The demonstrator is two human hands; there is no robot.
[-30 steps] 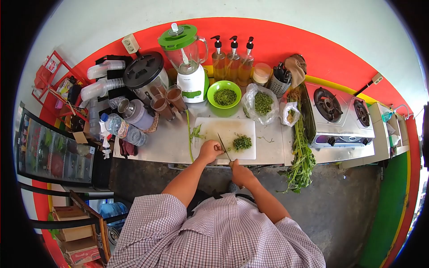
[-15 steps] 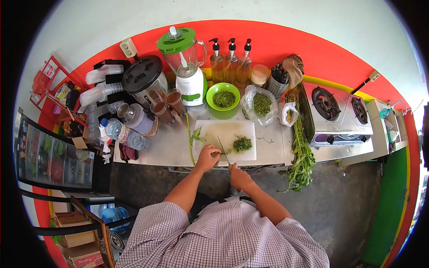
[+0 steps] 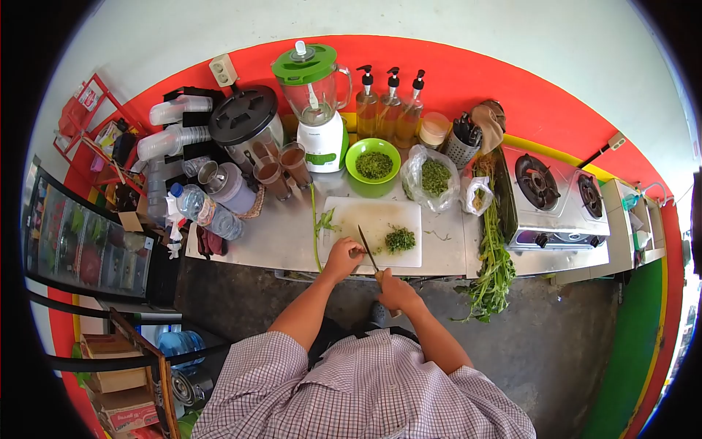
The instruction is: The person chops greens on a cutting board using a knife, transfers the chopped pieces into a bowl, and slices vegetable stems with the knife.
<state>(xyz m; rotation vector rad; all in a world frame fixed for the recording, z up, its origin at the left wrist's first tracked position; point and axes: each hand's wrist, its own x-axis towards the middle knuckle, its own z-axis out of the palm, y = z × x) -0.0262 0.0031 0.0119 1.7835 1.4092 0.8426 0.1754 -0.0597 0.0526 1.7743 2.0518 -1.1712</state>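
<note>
My right hand [image 3: 397, 290] is closed round the handle of a knife [image 3: 367, 246], whose blade points up and left over the front of the white cutting board [image 3: 351, 208]. At the board's front left edge my left hand [image 3: 344, 258] has its fingers curled together beside the blade; what they hold, if anything, is too small to tell. Chopped green leaves [image 3: 400, 239] lie in a small heap on the board's right side. A long green stem with leaves [image 3: 317, 225] lies along the board's left edge.
Behind the board are a green bowl of chopped greens [image 3: 374, 164], a plastic bag of greens [image 3: 436, 178] and a blender [image 3: 319, 139]. Leafy stalks [image 3: 493, 271] hang over the counter's front edge beside the stove [image 3: 556, 197]. Brown drinks [image 3: 271, 178] and a water bottle [image 3: 208, 212] stand left.
The camera view has shifted slightly. My left hand has moved a little leftward from the blade since the earliest frame. My right hand still holds the knife.
</note>
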